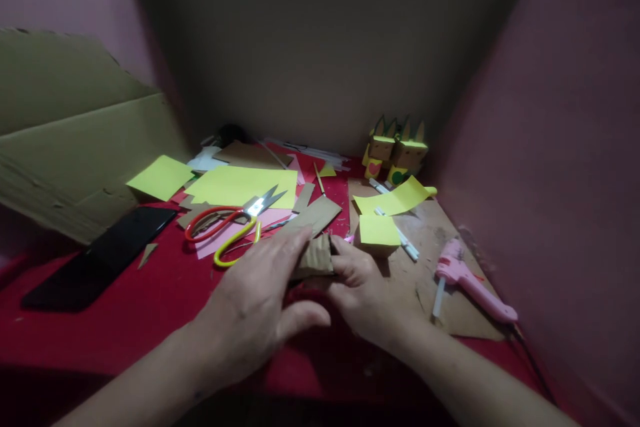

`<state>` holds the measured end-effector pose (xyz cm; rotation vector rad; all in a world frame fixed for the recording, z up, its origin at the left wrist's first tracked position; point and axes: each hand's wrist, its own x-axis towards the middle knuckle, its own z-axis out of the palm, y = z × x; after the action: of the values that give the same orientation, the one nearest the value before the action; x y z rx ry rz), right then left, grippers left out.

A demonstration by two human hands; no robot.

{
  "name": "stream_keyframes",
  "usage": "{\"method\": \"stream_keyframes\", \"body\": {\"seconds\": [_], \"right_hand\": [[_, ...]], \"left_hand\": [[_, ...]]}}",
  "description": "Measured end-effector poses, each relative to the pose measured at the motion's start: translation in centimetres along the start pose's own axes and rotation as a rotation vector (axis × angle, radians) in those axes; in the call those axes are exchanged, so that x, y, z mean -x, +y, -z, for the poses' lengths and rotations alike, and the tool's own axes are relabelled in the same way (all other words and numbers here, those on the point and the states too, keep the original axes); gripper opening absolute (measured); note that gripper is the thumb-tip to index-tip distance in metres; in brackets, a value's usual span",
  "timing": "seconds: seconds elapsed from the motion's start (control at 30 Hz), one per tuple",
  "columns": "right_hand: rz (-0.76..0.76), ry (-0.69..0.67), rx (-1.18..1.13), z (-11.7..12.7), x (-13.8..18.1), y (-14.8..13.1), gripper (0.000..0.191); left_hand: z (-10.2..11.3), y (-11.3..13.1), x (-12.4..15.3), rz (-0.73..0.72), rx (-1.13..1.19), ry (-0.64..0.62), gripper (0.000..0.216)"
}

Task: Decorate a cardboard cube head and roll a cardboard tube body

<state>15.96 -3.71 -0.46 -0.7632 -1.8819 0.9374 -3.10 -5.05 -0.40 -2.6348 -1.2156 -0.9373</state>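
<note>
Between my two hands is a small piece of corrugated cardboard (316, 258), bent or folded, above the front of the red table. My left hand (263, 287) presses against its left side, with the thumb stretched out below. On the right, the fingers of my right hand (357, 280) are curled around the cardboard's edge. Just beyond my hands lie scissors (235, 230) with red and yellow handles, their blades slightly apart. Close to my right hand stands a small cardboard box (380, 233) with a yellow top.
At right, a pink glue gun (470, 280) rests on a cardboard sheet (415, 280). A black phone (100, 260) lies at left before a large cardboard panel (80, 140). Yellow paper (245, 185) and scraps cover the middle. Two cardboard figures (397, 150) stand at the back right.
</note>
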Motion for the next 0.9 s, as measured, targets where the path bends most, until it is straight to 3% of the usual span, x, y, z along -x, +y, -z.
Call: {"method": "stream_keyframes", "body": {"seconds": [0.17, 0.37, 0.9], "right_hand": [[-0.140, 0.040, -0.265, -0.7, -0.1, 0.9, 0.024], [-0.114, 0.057, -0.263, -0.9, 0.0, 0.8, 0.017], [0.006, 0.077, -0.188, -0.6, 0.2, 0.1, 0.024]], "left_hand": [[-1.7, 0.3, 0.6, -0.108, -0.248, 0.051, 0.064], [-2.1, 0.3, 0.6, -0.171, -0.502, 0.162, 0.066], [-0.8, 1.1, -0.1, -0.216, -0.583, 0.143, 0.049]]}}
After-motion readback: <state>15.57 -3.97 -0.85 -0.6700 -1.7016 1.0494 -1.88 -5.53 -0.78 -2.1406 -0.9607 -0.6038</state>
